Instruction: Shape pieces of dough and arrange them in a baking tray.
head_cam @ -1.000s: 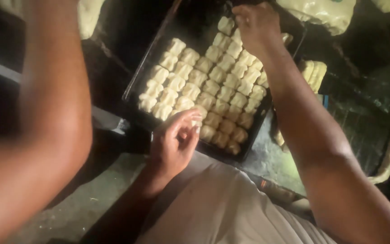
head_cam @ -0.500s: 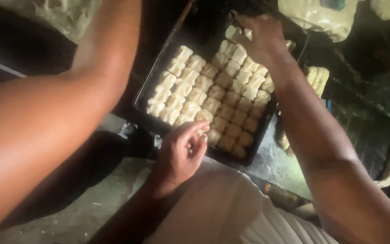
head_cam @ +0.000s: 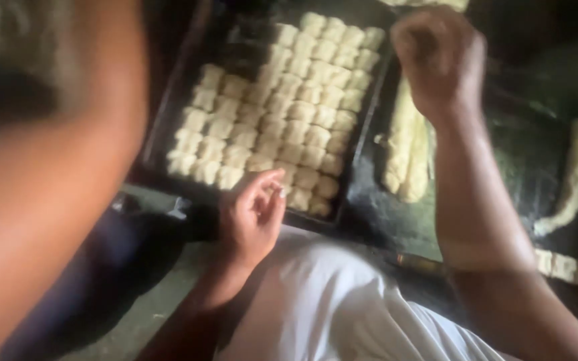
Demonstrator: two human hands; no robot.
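Left hand, near centre: fingers curled loosely inward, grip half closed, and whether it pinches anything cannot be told; it hovers at the near edge of the tray, just beside the nearest dough pieces. Right hand, far right: grip closed in a fist, its contents not visible; it sits above the tray's far right corner, its forearm running down the right side of the view. Tray: dark, rectangular, lying aslant on the dark bench; the pale square dough pieces fill most of it in close rows, touching one another, with a bare patch at its far left corner. Dough strip: a long pale length lying on the bench just right of the tray, below the right hand; a second strip lies well apart at the far right. Large blurred arm: fills the left side of the view. White cloth: near centre, between the two forearms.
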